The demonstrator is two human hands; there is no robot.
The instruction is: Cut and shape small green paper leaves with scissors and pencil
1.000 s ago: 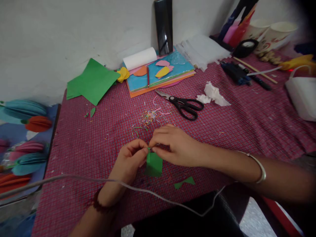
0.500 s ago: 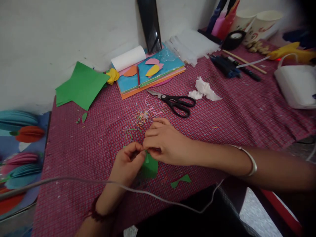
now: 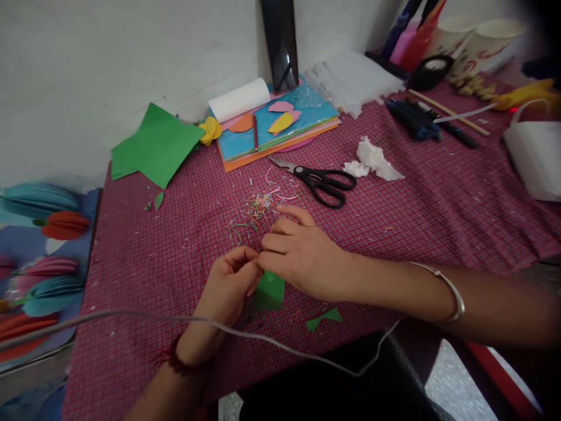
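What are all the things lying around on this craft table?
small paper piece: 1, green, pinched between both hands near the front edge
bow-shaped scrap: 1, green, just right of it
scissors: 1, black handles, centre
paper trimmings: a heap, mixed colours, beyond the hands
paper sheets: a few, green, back left
coloured paper stack: 1, blue on top, by the wall
white roll: 1, on the stack
crumpled tissue: 2 bits, white, right of the scissors
paper cups: 2, white, back right
tablecloth: 1, red check
left hand: 1, pinching the paper
right hand: 1, pinching the paper
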